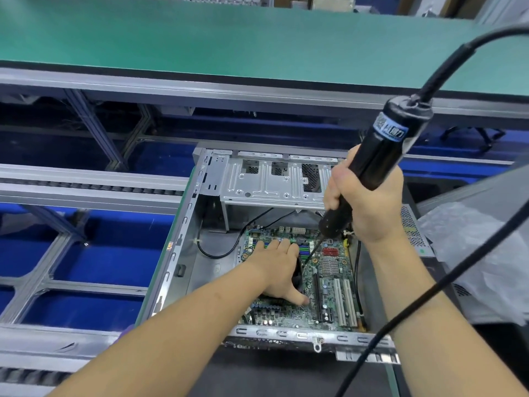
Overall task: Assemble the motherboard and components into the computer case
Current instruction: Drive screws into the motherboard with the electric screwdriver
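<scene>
A green-topped workbench (200, 38) runs across the back, with aluminium framing and blue panels below. In the head view, the open computer case (183, 233) lies on its side, its drive cage (272, 179) at the far end. The motherboard (323, 285) sits flat inside, long axis running away from the viewer. The left hand (279, 270) presses on it with fingers straight. The right hand (369, 202) grips an electric screwdriver (378, 156), tilted, bit down-left onto the board; its cable (429, 293) crosses the right forearm.
</scene>
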The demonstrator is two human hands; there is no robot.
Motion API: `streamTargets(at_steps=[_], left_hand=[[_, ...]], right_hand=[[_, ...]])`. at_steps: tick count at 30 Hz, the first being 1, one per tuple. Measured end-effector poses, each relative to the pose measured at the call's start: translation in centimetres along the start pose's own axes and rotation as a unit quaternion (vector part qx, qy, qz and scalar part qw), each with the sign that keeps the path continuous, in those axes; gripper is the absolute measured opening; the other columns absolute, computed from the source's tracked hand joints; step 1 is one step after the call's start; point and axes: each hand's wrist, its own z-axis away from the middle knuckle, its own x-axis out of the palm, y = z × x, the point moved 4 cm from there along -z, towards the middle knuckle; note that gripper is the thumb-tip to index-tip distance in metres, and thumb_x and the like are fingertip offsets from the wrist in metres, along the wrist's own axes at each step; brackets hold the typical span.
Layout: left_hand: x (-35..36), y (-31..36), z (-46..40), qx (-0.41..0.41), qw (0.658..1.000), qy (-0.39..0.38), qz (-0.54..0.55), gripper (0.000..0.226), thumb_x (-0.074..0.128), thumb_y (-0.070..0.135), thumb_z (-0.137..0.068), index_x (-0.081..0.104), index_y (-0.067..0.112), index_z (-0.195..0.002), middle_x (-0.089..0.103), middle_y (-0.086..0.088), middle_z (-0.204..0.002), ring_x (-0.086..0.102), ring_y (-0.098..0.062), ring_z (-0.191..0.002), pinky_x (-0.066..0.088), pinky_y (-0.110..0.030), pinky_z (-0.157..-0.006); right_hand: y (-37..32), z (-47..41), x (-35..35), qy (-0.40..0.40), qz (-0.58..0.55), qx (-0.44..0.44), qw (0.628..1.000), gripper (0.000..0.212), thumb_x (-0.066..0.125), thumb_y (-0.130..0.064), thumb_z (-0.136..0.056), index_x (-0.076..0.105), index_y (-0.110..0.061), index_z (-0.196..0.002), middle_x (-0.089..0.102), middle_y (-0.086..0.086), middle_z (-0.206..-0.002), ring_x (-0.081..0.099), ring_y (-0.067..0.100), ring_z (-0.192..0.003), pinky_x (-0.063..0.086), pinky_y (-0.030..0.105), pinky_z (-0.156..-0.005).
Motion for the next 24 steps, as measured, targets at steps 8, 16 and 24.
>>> streamTargets(at_steps=[8, 16, 24], left_hand=[[-0.1, 0.6, 0.2, 0.015, 0.998, 0.042, -0.041, 0.097, 0.056, 0.082, -0.071, 0.036, 0.008, -0.131, 0.040, -0.011, -0.130, 0.038, -0.032, -0.121, 0.032, -0.049, -0.105], [0.1, 0.5, 0.0, 0.013, 0.999, 0.029, -0.043, 0.101, 0.054, 0.084, -0.070, 0.033, 0.009, -0.136, 0.039, -0.011, -0.136, 0.036, -0.033, -0.128, 0.029, -0.050, -0.108], [0.1, 0.3, -0.1, 0.011, 0.999, 0.026, -0.044, 0.099, 0.053, 0.085, -0.068, 0.035, 0.012, -0.132, 0.040, -0.009, -0.131, 0.038, -0.032, -0.122, 0.031, -0.049, -0.103]], right_hand=[[0.4, 0.0, 3.8, -0.105, 0.028, 0.021, 0.994, 0.022, 0.072, -0.023, -0.076, 0.054, -0.012, -0.070, 0.055, -0.004, -0.052, 0.052, 0.021, -0.041, 0.047, 0.039, -0.048], [0.1, -0.1, 2.3, -0.073, -0.001, 0.008, 0.997, 0.024, 0.067, -0.016, -0.079, 0.055, -0.006, -0.060, 0.054, 0.005, -0.047, 0.049, 0.026, -0.040, 0.045, 0.033, -0.051], [-0.2, -0.3, 2.1, -0.048, 0.003, 0.018, 0.999, 0.023, 0.072, -0.025, -0.079, 0.055, -0.013, -0.068, 0.055, 0.004, -0.049, 0.050, 0.027, -0.042, 0.046, 0.037, -0.052]])
